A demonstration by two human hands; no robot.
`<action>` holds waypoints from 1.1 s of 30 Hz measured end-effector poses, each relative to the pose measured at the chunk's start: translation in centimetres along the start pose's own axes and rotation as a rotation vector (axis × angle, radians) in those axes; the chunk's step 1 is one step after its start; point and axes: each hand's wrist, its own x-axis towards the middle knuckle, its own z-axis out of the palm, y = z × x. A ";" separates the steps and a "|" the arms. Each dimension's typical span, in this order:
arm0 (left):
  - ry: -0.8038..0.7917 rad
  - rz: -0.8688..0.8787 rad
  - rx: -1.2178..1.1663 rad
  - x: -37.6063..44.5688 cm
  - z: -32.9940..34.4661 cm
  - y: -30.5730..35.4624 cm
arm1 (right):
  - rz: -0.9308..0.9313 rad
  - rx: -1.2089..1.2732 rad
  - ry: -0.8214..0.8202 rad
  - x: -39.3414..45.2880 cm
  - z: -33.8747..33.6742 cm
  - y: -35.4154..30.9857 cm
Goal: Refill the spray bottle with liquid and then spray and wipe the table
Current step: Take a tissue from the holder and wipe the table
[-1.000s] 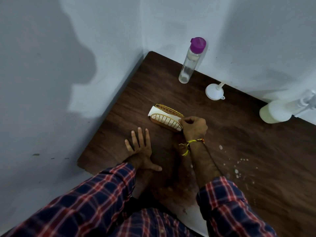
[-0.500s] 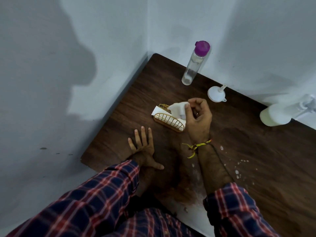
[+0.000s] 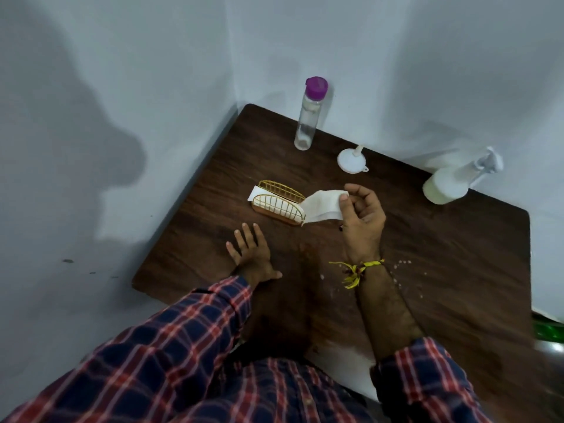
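We are standing at a dark wood table (image 3: 457, 270) pushed into a pale-walled corner. Nearest us, white droplets (image 3: 403, 262) are lying on the wood by our right wrist. Our left hand (image 3: 251, 253) is resting flat on the table, fingers straight and spread, holding nothing. Just beyond it, our right hand (image 3: 363, 215) is pinching a white tissue (image 3: 322, 206) between thumb and fingertips, its far end reaching to the gold wire holder (image 3: 279, 206), where more tissues are sitting. Farther back, a white funnel (image 3: 351, 160) is lying on the table, a clear bottle (image 3: 306, 123) with a purple cap is standing upright near the corner, and the spray bottle (image 3: 448, 184) is sitting at the far right, well apart from both hands.

We are judging that refilling and spraying are done and that we are now fetching a wipe. Next, we are needing to bring the tissue clear of the holder, carry it toward the droplets, and press it flat to wipe.
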 end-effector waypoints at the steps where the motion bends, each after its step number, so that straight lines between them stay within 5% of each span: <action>1: 0.046 0.016 -0.029 -0.3 0.6 0.8 | 0.021 0.015 0.026 0.0 -0.8 0.3; 6: -0.019 0.137 0.019 -0.2 3.4 1.9 | 0.088 -0.019 0.192 1.1 -5.3 2.0; 14: -0.071 0.125 0.152 1.0 3.8 1.8 | 0.174 -0.043 0.223 8.1 -5.8 3.5; 20: -0.046 0.127 0.175 1.4 4.4 1.8 | 0.123 -0.924 0.220 7.6 -9.8 8.9; 25: -0.042 0.113 0.183 1.4 4.5 1.9 | -0.011 -1.089 -0.313 6.5 -5.8 12.6; 33: -0.033 0.113 0.176 1.2 4.6 2.1 | -0.057 -1.283 -0.644 3.5 -2.7 14.1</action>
